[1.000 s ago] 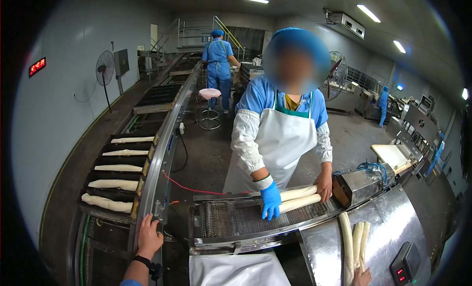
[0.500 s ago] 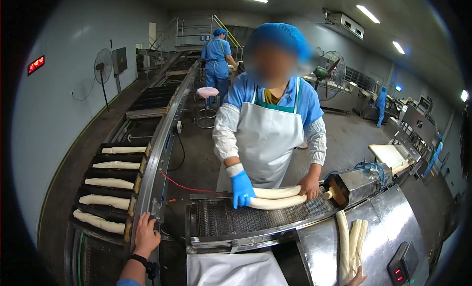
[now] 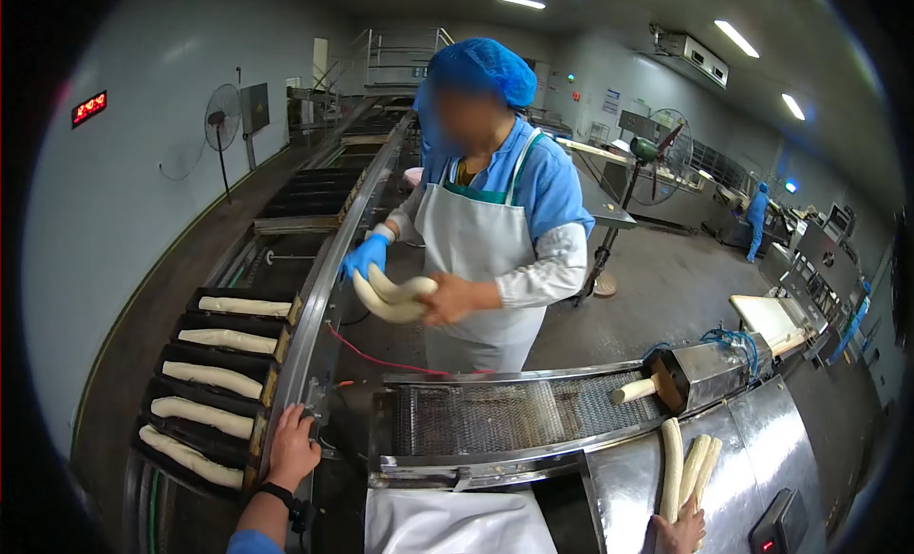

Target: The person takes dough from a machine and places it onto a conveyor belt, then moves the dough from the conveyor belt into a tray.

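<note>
My left hand [image 3: 293, 447] rests on the metal side rail [image 3: 307, 368] of the pan conveyor, fingers laid forward and holding nothing. Next to it, black pans [image 3: 243, 319] each carry a long pale dough roll [image 3: 211, 377]. At the lower right my right hand [image 3: 682, 531] curls round the near ends of dough rolls [image 3: 672, 464] lying side by side on a steel table [image 3: 624, 487]; some fingertips are hidden. Across from me, a co-worker's blue-gloved hand [image 3: 365, 257] and bare hand [image 3: 455, 299] hold two bent dough rolls [image 3: 388, 305] in the air.
A mesh conveyor belt [image 3: 514, 411] runs before me, with one dough roll [image 3: 633, 390] coming out of a metal machine [image 3: 714, 368]. A digital scale [image 3: 779, 524] sits at the lower right. White sheeting [image 3: 457, 521] hangs in front. Another person [image 3: 757, 221] stands far back.
The co-worker has lifted two dough rolls off the mesh belt and turned left with them. Another roll sticks out further from the machine. My right hand has moved up onto the rolls.
</note>
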`<action>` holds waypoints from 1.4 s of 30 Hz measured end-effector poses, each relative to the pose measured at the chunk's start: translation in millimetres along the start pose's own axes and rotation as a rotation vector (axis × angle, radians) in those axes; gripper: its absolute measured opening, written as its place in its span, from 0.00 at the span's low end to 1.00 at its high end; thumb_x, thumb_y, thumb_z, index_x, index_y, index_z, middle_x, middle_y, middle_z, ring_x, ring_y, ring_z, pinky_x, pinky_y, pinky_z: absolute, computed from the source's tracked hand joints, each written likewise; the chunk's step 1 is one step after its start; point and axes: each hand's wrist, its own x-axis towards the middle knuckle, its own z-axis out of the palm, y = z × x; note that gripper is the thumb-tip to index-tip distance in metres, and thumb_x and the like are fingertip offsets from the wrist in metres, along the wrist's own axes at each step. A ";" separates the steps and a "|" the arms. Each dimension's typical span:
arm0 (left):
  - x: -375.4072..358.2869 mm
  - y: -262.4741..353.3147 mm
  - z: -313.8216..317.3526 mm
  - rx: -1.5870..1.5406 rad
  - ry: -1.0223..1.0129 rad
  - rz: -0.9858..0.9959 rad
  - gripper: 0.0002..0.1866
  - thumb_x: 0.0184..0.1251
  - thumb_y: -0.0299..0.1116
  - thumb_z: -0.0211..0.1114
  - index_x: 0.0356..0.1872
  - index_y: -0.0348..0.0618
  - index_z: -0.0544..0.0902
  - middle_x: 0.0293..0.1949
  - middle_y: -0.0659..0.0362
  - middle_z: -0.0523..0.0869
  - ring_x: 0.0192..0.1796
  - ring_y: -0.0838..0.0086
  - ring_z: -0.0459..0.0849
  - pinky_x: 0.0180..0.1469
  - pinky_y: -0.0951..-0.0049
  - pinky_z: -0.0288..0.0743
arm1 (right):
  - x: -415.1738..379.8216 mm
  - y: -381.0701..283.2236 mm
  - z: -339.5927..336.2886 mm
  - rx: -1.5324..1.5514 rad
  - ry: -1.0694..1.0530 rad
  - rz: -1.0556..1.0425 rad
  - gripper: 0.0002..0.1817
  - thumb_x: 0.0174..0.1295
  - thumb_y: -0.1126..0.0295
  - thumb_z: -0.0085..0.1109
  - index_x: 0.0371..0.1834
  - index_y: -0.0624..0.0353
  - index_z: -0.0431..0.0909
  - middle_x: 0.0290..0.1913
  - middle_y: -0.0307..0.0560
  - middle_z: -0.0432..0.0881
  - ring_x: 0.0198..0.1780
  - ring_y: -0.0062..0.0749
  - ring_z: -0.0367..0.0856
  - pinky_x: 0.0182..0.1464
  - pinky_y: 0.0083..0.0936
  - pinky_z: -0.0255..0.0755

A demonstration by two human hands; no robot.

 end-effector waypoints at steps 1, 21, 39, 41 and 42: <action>0.7 -1.4 2.6 0.006 0.005 0.001 0.25 0.50 0.25 0.69 0.55 0.35 0.84 0.69 0.44 0.75 0.77 0.51 0.65 0.78 0.56 0.62 | 6.2 2.9 5.0 -0.022 0.054 -0.028 0.60 0.53 0.40 0.71 0.83 0.58 0.50 0.73 0.68 0.66 0.73 0.60 0.65 0.73 0.59 0.55; 2.2 4.6 2.0 -0.026 0.006 -0.031 0.27 0.51 0.29 0.69 0.56 0.36 0.83 0.68 0.43 0.75 0.75 0.49 0.68 0.77 0.55 0.64 | -8.3 48.3 40.1 -0.117 0.197 -0.266 0.50 0.51 0.42 0.69 0.81 0.36 0.62 0.74 0.75 0.65 0.70 0.71 0.69 0.71 0.57 0.66; 64.3 270.5 116.6 -0.470 -0.291 0.413 0.37 0.67 0.42 0.66 0.74 0.37 0.67 0.77 0.39 0.64 0.75 0.45 0.68 0.76 0.54 0.64 | 0.3 70.1 40.5 0.051 0.089 -0.262 0.60 0.53 0.34 0.68 0.83 0.57 0.53 0.80 0.73 0.55 0.78 0.69 0.56 0.74 0.69 0.50; 86.1 292.5 132.3 -0.406 -0.312 0.442 0.39 0.67 0.43 0.66 0.75 0.36 0.66 0.76 0.38 0.65 0.75 0.44 0.68 0.76 0.54 0.64 | 8.7 65.5 36.5 0.042 0.109 -0.265 0.61 0.51 0.33 0.68 0.83 0.57 0.53 0.79 0.76 0.57 0.75 0.70 0.60 0.72 0.67 0.55; 93.8 300.8 140.5 -0.343 -0.351 0.450 0.40 0.67 0.44 0.67 0.75 0.34 0.65 0.75 0.37 0.67 0.74 0.44 0.69 0.76 0.54 0.64 | 8.6 62.8 33.2 0.013 0.110 -0.273 0.62 0.50 0.33 0.69 0.83 0.58 0.53 0.77 0.78 0.59 0.72 0.71 0.64 0.70 0.65 0.60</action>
